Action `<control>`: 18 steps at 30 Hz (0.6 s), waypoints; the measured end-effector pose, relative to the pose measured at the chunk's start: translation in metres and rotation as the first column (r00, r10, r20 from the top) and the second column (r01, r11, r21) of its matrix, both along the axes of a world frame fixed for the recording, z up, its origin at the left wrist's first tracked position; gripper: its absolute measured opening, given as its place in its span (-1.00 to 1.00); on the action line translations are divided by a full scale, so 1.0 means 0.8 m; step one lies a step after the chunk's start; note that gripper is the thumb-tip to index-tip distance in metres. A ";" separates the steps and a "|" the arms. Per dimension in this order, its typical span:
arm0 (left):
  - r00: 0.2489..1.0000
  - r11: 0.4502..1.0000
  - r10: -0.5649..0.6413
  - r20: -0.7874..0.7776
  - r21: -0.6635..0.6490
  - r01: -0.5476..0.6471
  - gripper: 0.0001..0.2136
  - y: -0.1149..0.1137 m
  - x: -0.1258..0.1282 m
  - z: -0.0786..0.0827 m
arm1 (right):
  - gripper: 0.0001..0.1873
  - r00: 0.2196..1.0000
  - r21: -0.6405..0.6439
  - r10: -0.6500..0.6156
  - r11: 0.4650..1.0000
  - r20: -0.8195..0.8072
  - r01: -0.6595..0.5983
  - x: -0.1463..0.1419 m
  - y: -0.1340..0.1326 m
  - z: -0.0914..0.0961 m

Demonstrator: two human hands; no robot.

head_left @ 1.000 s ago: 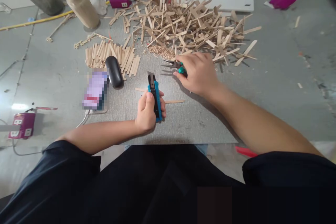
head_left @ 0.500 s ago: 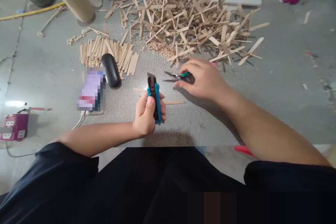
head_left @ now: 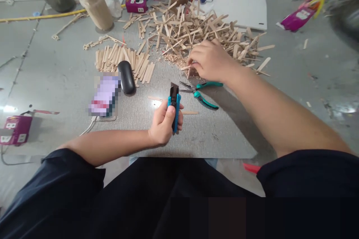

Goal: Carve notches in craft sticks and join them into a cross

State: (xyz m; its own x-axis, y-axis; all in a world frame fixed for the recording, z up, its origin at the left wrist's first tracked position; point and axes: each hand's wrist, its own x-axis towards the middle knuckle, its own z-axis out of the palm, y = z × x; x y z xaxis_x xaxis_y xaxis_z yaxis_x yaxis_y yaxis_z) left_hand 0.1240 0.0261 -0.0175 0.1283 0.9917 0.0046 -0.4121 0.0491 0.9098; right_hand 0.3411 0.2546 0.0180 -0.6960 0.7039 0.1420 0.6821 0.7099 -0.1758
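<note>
While the left hand [head_left: 164, 125] stays low by the near edge of the grey table [head_left: 230, 134], wrapped firmly around a black-and-blue utility knife [head_left: 174, 98], the right hand [head_left: 209, 59] reaches beyond it to the near fringe of a tangled heap of pale, flat wooden sticks [head_left: 193, 26]. Its fingers are curled close together, the tips at a small cross of pale sticks [head_left: 185, 68] beside the loose wood shavings [head_left: 174, 59]; from where I stand, I cannot tell whether they grip it. That cross lies beyond the knife's blade end, slightly to its right, so the right hand is clearly the nearer one. One stick of the cross points roughly toward the near edge, the other lies more nearly along it. The knife's long axis points away from the near edge, blade end toward the far side. Between the two hands, teal-handled long-nose pliers [head_left: 194, 89] lie unheld, roughly parallel to the near edge, their slightly parted jaws just beside the blade end and their spread handles toward the right.
</note>
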 end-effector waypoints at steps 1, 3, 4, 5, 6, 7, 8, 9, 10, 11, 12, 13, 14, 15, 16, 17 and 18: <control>1.000 1.000 -0.013 0.000 -0.003 0.013 -0.38 0.000 0.000 0.000 | -0.80 1.000 0.002 0.014 1.000 -0.012 -0.014 0.000 0.001 -0.001; 0.999 0.999 -0.032 0.002 -0.017 0.032 -0.37 0.000 0.000 -0.001 | -0.84 0.999 -0.003 0.036 0.999 -0.027 -0.036 -0.001 0.001 -0.004; 0.999 0.999 -0.041 0.003 -0.025 0.041 -0.37 0.000 0.000 -0.002 | -0.85 0.999 -0.010 0.041 0.999 -0.029 -0.041 -0.001 0.002 -0.005; 0.999 0.998 -0.050 0.004 -0.030 0.050 -0.36 0.001 0.001 -0.002 | -0.86 0.999 -0.018 0.044 0.999 -0.029 -0.044 -0.002 0.002 -0.006; 0.999 0.998 -0.054 0.006 -0.032 0.054 -0.35 0.001 0.002 -0.002 | -0.85 0.998 -0.026 0.045 0.999 -0.032 -0.046 -0.002 0.004 -0.004; 0.998 0.998 -0.057 0.010 -0.030 0.057 -0.34 0.002 0.002 -0.002 | -0.84 0.998 -0.032 0.044 0.998 -0.035 -0.045 -0.003 0.007 -0.001; 0.998 0.998 -0.058 0.015 -0.028 0.058 -0.33 0.002 0.003 -0.002 | -0.84 0.999 -0.038 0.040 0.998 -0.036 -0.041 -0.003 0.010 0.005; 0.998 0.998 -0.060 0.020 -0.024 0.060 -0.33 0.003 0.003 -0.003 | -0.86 0.999 -0.043 0.033 0.998 -0.034 -0.035 -0.004 0.016 0.012; 0.998 0.998 -0.062 0.024 -0.022 0.063 -0.33 0.003 0.003 -0.003 | -0.88 0.999 -0.044 0.020 0.999 -0.035 -0.022 -0.004 0.023 0.021; 0.997 0.998 -0.066 0.026 -0.021 0.067 -0.34 0.003 0.003 -0.003 | -0.92 0.999 -0.046 0.001 0.999 -0.035 -0.002 -0.006 0.031 0.032; 0.997 0.997 -0.071 0.027 -0.023 0.072 -0.34 0.003 0.003 -0.003 | -0.95 0.999 -0.043 -0.022 0.999 -0.040 0.020 -0.008 0.040 0.043; 0.997 0.997 -0.075 0.028 -0.027 0.076 -0.34 0.003 0.003 -0.003 | -0.97 0.996 -0.035 -0.065 0.997 -0.057 0.063 -0.011 0.051 0.054; 0.997 0.996 -0.078 0.028 -0.032 0.079 -0.33 0.003 0.002 -0.004 | -0.96 0.991 -0.023 -0.112 0.994 -0.075 0.110 -0.015 0.062 0.066; 0.997 0.996 -0.078 0.028 -0.037 0.079 -0.33 0.002 0.002 -0.004 | -0.97 0.983 -0.010 -0.155 0.988 -0.096 0.155 -0.019 0.073 0.076; 0.997 0.996 -0.075 0.028 -0.040 0.076 -0.33 0.002 0.001 -0.004 | -0.98 0.971 0.006 -0.201 0.979 -0.127 0.203 -0.024 0.082 0.086; 0.997 0.997 -0.069 0.029 -0.042 0.071 -0.34 0.002 0.001 -0.004 | -0.92 0.959 0.016 -0.238 0.970 -0.154 0.244 -0.028 0.090 0.094; 0.998 0.997 -0.061 0.031 -0.042 0.063 -0.35 0.003 0.001 -0.004 | -0.84 0.944 0.023 -0.271 0.960 -0.188 0.280 -0.033 0.096 0.101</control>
